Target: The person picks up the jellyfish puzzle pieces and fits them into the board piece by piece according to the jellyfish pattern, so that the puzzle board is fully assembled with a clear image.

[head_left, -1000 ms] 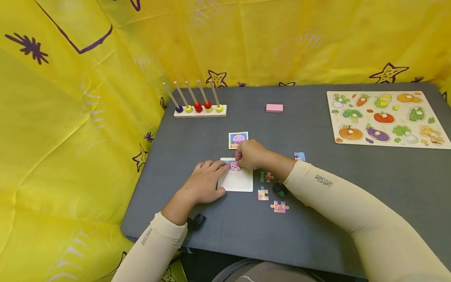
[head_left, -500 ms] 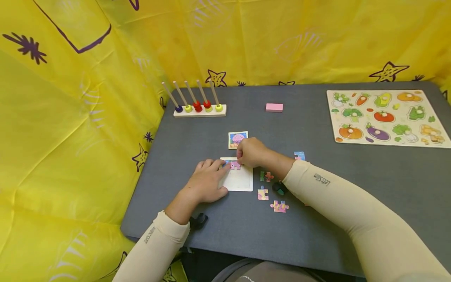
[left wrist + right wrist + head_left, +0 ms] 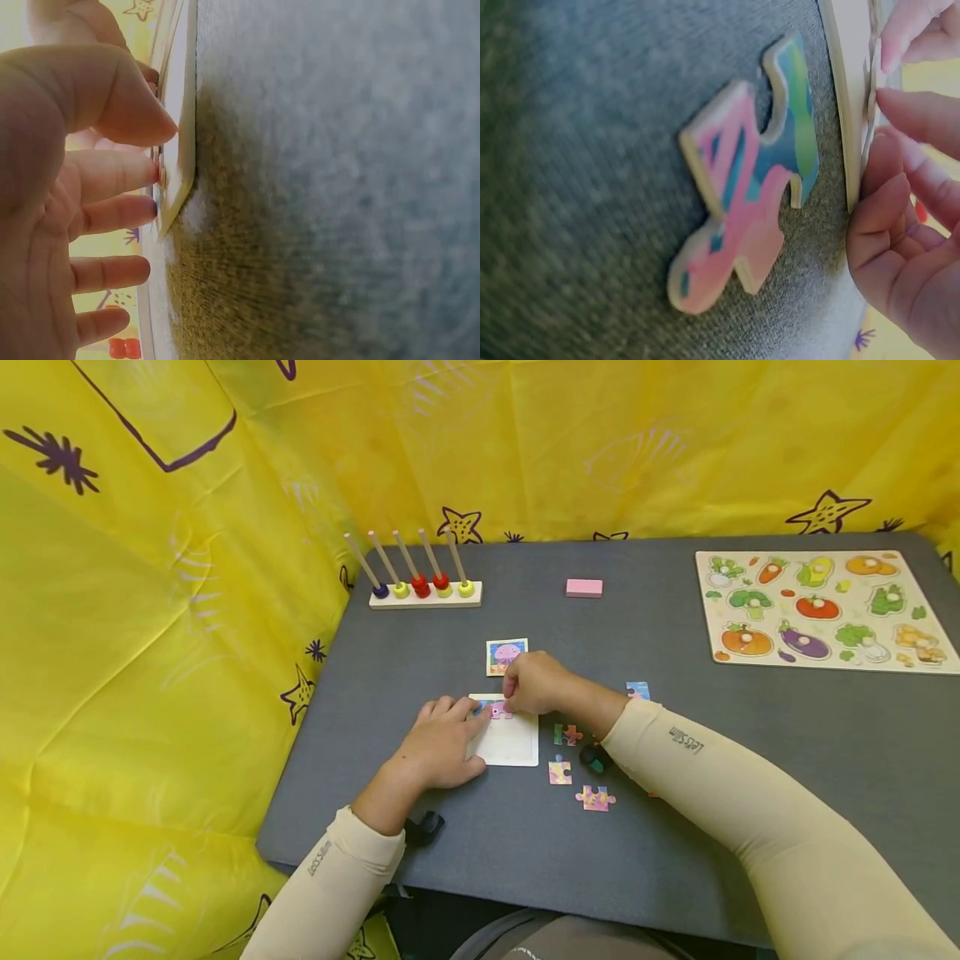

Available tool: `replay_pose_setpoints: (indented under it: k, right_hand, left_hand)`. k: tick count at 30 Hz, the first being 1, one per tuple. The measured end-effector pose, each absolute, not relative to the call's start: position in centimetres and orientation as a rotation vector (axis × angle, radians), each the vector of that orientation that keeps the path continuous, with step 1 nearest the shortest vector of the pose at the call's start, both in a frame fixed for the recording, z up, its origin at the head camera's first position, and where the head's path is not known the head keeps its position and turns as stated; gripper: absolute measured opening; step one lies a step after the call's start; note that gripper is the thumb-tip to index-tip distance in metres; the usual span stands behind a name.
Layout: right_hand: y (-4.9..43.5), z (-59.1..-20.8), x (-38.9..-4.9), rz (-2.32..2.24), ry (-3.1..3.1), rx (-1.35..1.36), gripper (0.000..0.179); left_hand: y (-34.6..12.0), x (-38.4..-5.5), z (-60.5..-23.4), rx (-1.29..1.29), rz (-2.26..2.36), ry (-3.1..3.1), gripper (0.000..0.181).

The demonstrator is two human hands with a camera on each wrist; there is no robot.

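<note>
A small white puzzle tray (image 3: 506, 745) lies before me with pink and blue jigsaw pieces along its far edge. My left hand (image 3: 444, 745) rests over the tray's left side, fingers spread, its index fingertip touching a pink jigsaw piece (image 3: 497, 711). At that piece's right end, my right hand (image 3: 537, 683) pinches it with curled fingers; the fingertips partly hide it. In the left wrist view the left thumb (image 3: 139, 112) is at the tray's edge. A picture card with a pink jellyfish (image 3: 506, 657) lies just beyond the tray.
Several loose jigsaw pieces lie right of the tray, among them a yellow-pink one (image 3: 559, 772) and a wider one (image 3: 596, 798). Farther back are a peg counting stand (image 3: 425, 602), a pink block (image 3: 583, 588) and a vegetable board (image 3: 828, 602). Yellow cloth (image 3: 555, 452) hangs behind.
Both hands stay nearly in place. The pink piece has shifted very slightly toward the tray's far edge under the fingertips.
</note>
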State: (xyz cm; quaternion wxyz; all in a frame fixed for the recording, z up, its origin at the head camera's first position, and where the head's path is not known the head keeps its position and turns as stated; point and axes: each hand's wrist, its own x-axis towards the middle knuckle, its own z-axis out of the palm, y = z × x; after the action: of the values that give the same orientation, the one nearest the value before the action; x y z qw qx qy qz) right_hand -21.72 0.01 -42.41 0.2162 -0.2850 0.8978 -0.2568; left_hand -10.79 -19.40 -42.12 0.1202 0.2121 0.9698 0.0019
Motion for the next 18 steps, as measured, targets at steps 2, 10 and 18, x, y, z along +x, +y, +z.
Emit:
replay_pose_setpoints:
  k: [2,10,18]
  right_hand:
    - [0.10,-42.43,-21.82,-0.714,2.483,-0.784,0.014]
    - [0.19,-42.57,-21.94,-0.695,2.466,-0.798,0.017]
    - [0.09,-42.73,-22.20,-0.743,2.453,-0.802,0.015]
  left_hand:
    - [-19.40,-10.95,-42.17,0.632,0.004,2.842,0.071]
    - [-19.22,-11.01,-42.19,0.649,0.002,2.842,0.069]
    - [-19.66,-11.00,-42.59,0.690,0.034,2.889,0.063]
